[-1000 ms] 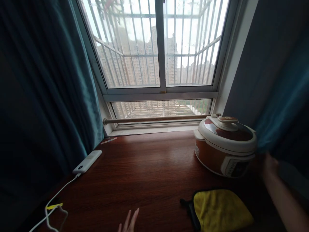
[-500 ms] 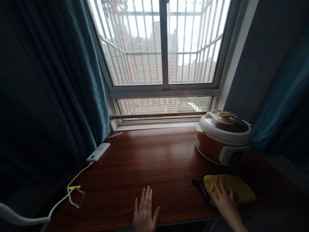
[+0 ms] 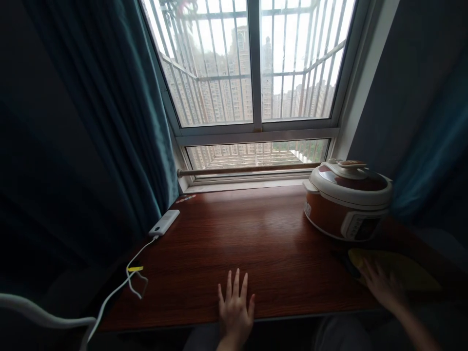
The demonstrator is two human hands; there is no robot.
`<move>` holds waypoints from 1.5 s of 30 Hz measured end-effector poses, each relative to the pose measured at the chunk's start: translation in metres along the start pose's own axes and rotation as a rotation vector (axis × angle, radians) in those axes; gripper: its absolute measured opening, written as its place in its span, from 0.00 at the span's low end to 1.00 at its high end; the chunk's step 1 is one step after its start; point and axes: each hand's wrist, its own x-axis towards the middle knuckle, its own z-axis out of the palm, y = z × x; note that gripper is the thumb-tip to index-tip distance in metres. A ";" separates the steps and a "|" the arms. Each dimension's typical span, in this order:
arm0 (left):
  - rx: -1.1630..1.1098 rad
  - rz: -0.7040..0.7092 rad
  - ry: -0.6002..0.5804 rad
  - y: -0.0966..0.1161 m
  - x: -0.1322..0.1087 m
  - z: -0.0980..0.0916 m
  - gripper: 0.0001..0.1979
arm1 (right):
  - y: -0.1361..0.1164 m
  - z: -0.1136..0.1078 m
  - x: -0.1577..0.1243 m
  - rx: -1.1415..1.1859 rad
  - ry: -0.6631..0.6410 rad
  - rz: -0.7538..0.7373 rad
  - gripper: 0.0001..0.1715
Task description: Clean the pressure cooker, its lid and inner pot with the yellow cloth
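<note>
My left hand (image 3: 236, 308) lies palm down near the front edge of the brown wooden table (image 3: 241, 243), fingers spread, holding nothing. Over at the right, my right hand (image 3: 382, 284) rests flat on a yellow cloth (image 3: 413, 273) with dark edging at its left end. The fingers of that hand are stretched out over the cloth's left part, pressing on it rather than wrapped round it. Dim light and some blur hide the cloth's right end.
A brown and white electric cooker (image 3: 347, 202) stands behind the cloth. At the left, a white power bank (image 3: 164, 223) with a white cable (image 3: 115, 295) and yellow tag (image 3: 135, 268) lies by the blue curtain (image 3: 146, 146). A barred window (image 3: 256, 73) rises behind.
My right hand and the yellow cloth under it have slid to the right along the table. My left hand's fingers are spread wider. The whole view has shifted slightly.
</note>
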 end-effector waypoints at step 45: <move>-1.914 -0.250 -0.555 0.051 0.109 0.061 0.20 | -0.243 0.054 -0.010 1.287 -0.523 -0.276 0.22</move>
